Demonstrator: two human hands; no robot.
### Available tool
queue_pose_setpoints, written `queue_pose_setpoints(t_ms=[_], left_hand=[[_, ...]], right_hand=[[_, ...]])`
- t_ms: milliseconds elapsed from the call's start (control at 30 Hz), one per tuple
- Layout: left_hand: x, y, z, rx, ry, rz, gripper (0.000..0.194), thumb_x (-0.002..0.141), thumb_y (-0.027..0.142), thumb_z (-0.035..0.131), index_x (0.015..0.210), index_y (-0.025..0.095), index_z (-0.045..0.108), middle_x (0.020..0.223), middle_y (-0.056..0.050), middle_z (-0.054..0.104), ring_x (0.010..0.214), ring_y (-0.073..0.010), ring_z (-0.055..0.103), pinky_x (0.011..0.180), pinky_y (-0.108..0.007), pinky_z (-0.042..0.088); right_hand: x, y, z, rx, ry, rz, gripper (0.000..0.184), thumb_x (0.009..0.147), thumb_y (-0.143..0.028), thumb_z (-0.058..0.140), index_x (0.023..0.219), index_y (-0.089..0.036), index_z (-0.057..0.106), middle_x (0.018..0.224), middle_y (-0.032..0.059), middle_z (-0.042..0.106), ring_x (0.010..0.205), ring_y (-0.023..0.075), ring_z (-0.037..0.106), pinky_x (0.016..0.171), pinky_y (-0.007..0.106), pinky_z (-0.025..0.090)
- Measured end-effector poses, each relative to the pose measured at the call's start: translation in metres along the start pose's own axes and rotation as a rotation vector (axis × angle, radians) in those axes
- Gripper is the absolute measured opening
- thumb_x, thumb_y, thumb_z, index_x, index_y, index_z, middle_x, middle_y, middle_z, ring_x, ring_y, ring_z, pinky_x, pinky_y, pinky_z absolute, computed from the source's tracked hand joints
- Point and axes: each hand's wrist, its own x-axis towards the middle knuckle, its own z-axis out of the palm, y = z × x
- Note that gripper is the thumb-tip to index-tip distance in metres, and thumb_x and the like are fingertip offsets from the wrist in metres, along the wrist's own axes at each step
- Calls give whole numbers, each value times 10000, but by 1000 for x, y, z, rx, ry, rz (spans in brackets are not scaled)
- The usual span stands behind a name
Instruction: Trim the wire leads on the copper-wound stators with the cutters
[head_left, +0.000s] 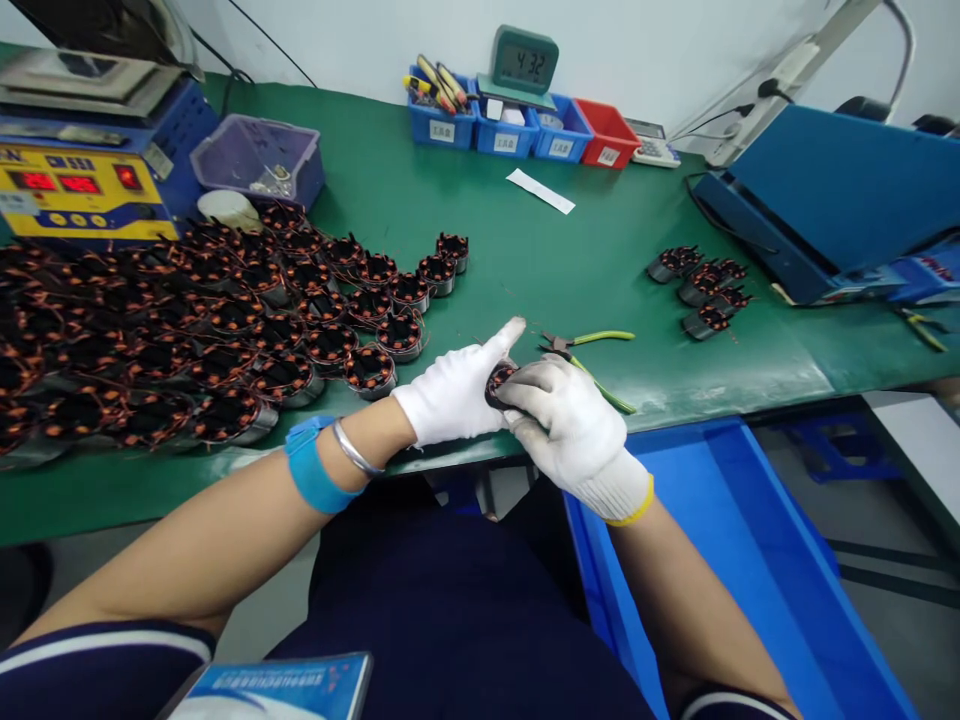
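Observation:
Both my hands wear white gloves and meet near the table's front edge around one motor stator (496, 384), a dark ring with copper windings. My left hand (461, 393) grips it from the left, thumb stretched out upward. From the right, my right hand (566, 415) has its fingers curled over the stator's face, hiding much of it. Just beyond the right hand lie cutting pliers (559, 343) with yellow-green handles, partly covered by that hand. A large group of stators (225, 310) with loose copper wire ends fills the left side. Several more stators (705, 285) stand at the right.
On the left are a yellow-blue powered unit (82, 190) and a purple bin (259, 150). Blue bins (506, 135), a red bin (606, 135) and a clock (523, 60) line the back. A paper strip (540, 190) lies mid-table. Below right sits a blue tray (705, 470).

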Motion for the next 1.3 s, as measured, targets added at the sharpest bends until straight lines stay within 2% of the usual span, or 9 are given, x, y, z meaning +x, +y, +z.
queue_pose_setpoints(t_ms=[233,433,600,700,800,967,1133,1200,1300], left_hand=[[-3,9,-4,115,-1,3,1034,730,390,665,1567,217,83,1145,-110,668,1059,-318,662,894,-398,508],[-6,7,-13,-49,-97,-15,1044,705,337,663,1567,214,87,1319,-133,598,1182,-311,607,971,-407,486],[-3,16,0,-216,169,-198,1135,604,540,758,1524,151,219,1206,-119,650,1101,-288,638,964,-408,505],[0,20,5,-109,172,-240,1039,627,545,745,1495,180,305,1094,-93,681,1007,-311,670,903,-439,520],[0,15,1,-153,108,-195,1090,616,505,766,1523,201,243,1116,-78,682,1013,-301,671,898,-423,518],[-1,2,-8,-286,13,-110,1210,602,494,797,1552,194,111,1171,-73,676,1051,-267,657,921,-393,501],[0,-1,-9,-343,-55,-75,1199,598,443,806,1549,171,129,1173,-83,680,1044,-260,652,933,-394,494],[0,-2,-7,-371,-39,-82,1273,582,430,811,1560,165,40,1231,-114,651,1058,-266,649,928,-405,498],[1,-5,-4,-395,11,-74,1405,543,422,819,1547,178,-134,1410,-185,516,1087,-280,639,902,-410,509]], right_hand=[[-31,10,-2,-47,200,224,121,902,-212,531,892,-195,650,915,75,685,852,215,636,769,355,513],[-44,3,23,-92,144,397,126,896,-224,509,843,-197,620,867,84,662,833,227,610,777,363,486],[-38,3,23,-89,113,343,146,897,-252,483,852,-191,608,906,109,655,912,258,590,824,393,469],[-37,11,13,-67,96,525,188,910,-315,478,824,-203,602,889,98,647,896,253,594,826,394,471],[-30,19,7,111,145,738,208,900,-354,483,903,-199,622,910,89,655,865,236,613,804,383,491],[-5,25,15,749,52,696,500,786,-257,537,1277,-165,521,961,58,666,806,176,640,749,322,537],[6,32,12,525,64,856,463,699,-215,581,1159,-167,600,770,9,645,678,170,612,701,329,532],[9,31,9,587,93,864,441,708,-260,599,1139,-164,603,846,35,677,728,175,635,714,326,537],[18,25,7,634,-51,779,336,670,-293,662,985,-179,645,888,44,707,753,174,647,687,303,527]])
